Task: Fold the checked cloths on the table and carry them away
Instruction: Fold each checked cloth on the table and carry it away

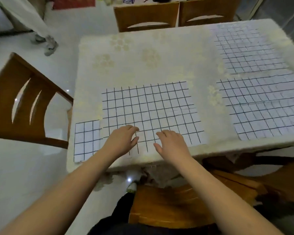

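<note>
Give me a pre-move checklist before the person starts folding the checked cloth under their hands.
1. Middle checked cloth lies flat and spread out: ok.
2. Left hand and right hand are both over its near edge: ok.
3. Either hand has a grip on the edge: not ok, fingers loosely bent, nothing pinched.
4. Room beyond the cloth to fold onto, bare tablecloth: ok.
5. Small folded cloth overlaps the middle cloth: cannot tell.
6. Two cloths at right still unfolded: ok.
</note>
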Motion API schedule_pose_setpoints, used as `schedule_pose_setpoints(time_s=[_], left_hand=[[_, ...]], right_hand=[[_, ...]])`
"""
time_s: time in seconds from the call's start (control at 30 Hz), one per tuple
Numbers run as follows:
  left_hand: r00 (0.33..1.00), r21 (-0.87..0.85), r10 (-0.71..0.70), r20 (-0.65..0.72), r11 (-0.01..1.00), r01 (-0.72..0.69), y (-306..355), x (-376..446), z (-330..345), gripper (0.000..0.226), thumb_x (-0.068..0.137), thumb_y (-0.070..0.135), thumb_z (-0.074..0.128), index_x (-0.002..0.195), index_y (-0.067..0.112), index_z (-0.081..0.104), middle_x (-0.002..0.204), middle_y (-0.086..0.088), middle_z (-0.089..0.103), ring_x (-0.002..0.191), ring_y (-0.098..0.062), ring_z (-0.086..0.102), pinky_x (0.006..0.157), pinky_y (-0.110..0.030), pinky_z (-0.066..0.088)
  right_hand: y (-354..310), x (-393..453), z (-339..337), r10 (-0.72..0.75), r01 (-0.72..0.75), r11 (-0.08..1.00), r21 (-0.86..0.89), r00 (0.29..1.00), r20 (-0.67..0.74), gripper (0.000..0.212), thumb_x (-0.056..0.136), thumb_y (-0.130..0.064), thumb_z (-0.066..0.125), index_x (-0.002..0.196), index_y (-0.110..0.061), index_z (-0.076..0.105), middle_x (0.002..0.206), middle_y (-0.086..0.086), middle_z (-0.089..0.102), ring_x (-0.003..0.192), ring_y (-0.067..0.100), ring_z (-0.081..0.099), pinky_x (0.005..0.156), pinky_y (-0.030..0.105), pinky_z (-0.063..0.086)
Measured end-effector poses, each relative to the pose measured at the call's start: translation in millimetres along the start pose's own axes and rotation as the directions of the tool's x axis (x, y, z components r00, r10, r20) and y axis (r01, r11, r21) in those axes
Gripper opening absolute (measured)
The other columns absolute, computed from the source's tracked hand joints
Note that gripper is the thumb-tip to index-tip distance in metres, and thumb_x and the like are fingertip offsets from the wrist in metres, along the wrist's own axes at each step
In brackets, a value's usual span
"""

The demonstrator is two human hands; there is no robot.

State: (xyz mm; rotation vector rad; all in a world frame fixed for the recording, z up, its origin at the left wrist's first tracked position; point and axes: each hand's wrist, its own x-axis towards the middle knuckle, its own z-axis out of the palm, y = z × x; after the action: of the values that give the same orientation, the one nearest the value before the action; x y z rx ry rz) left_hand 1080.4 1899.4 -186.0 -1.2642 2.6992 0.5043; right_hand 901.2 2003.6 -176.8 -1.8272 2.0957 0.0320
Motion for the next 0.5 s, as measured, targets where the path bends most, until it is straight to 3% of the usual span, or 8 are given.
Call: schedule_pose_setpoints(time_s=[0.23,0.5], left_hand=[[0.997,0.004,-0.013,-0.081,1.0,0.013,-25.2,-4.4,9.5,0.035,0.093,0.034,0.056,0.125,0.022,0.059,0.118,-0.002,0.063,0.106,-0.025,0.06,0.085,-0.038,0.05],[0.99,-0.105,-0.068,-0.121,0.993,0.055,-44.1,40.2,33.4,0.045,0.093,0.041,0.058,0.132,0.02,0.055,0.129,-0.003,0.058,0.115,-0.024,0.056,0.094,-0.037,0.045]], right_hand=[[38.9,36.0,-3.5,-0.073,0.073,0.997,-0.039,0.997,0.008,0.046,0.096,-0.039,0.052,0.139,-0.025,0.046,0.14,-0.005,0.051,0.127,0.02,0.045,0.104,0.036,0.031],[48.2,99.8,11.9,-0.123,0.123,0.992,-0.004,0.992,0.017,0.046,0.096,-0.035,0.053,0.14,-0.025,0.046,0.139,-0.002,0.051,0.127,0.021,0.045,0.102,0.035,0.031]])
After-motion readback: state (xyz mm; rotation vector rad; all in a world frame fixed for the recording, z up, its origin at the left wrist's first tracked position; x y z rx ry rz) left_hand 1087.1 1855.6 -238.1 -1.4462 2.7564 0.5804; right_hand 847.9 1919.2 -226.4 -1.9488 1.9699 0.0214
